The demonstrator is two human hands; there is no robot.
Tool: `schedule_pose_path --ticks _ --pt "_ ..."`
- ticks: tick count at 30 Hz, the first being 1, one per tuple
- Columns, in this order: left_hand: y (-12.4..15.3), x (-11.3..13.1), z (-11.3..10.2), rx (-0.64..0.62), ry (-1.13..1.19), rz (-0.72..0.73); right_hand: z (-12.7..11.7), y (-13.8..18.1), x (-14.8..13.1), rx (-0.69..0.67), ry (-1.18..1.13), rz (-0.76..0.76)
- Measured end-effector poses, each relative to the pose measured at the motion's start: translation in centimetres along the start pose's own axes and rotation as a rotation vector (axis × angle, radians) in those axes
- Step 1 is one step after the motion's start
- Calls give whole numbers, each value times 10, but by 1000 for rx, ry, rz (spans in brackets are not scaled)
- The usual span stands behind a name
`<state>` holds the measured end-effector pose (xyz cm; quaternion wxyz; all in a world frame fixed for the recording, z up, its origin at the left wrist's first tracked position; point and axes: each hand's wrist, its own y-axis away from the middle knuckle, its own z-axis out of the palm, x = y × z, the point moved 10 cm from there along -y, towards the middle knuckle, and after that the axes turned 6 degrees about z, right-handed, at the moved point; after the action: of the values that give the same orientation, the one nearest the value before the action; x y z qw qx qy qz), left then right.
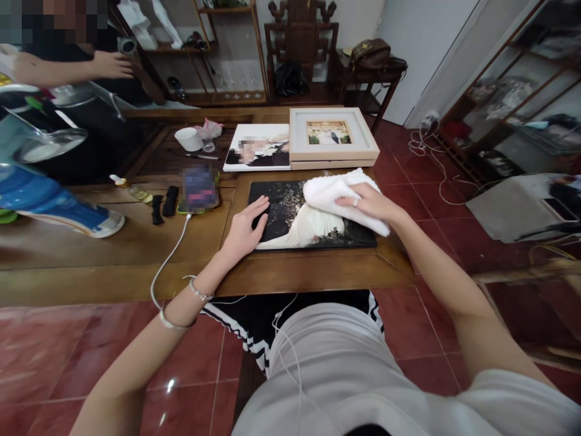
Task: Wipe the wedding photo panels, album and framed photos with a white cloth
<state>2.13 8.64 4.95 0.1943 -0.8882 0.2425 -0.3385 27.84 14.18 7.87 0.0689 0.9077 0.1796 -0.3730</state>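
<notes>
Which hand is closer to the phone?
The left hand. It's right of the phone, on the picture; the right hand is farther right, on the towel.

This place is looking like a sitting room in a home or a small shop; the view is not showing surely which one. A carved wooden chair (302, 36) is standing at the back, open shelves (258, 48) are holding white figures (167, 24) and clear glasses (246, 95), and red floor tiles (429, 312) are lying around a heavy wooden table (299, 272).
</notes>
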Motion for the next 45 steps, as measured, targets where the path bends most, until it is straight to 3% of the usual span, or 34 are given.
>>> schedule_pose_path --ticks 4,7,10,17,20,23,29,33,36,41,45 --pt "1 -1 0 10 -5 -1 -5 -51 11 108 -69 37" --pt "2 -2 0 29 -10 4 0 -57 3 149 -48 2" --pt "1 -3 0 28 -7 4 14 -31 -16 112 25 -52" --pt "-1 -1 2 -11 -8 -2 68 77 -71 -186 40 -250" --pt "-1 -1 2 -23 -13 8 74 85 -81 -240 36 -303" --pt "0 -3 2 -27 -12 7 66 55 -74 -221 54 -289" --pt "-1 -3 3 -35 -7 9 32 -48 -34 3 -18 -107" --pt "-1 -2 3 -30 -6 13 27 -71 -33 129 -33 -78" --pt "-1 -2 4 -34 3 1 44 -46 -52 86 35 -123" --pt "-1 -4 3 -27 -2 -7 83 41 -89 -121 87 -241" --pt "0 -4 4 -26 -4 0 93 82 -104 -221 39 -327"
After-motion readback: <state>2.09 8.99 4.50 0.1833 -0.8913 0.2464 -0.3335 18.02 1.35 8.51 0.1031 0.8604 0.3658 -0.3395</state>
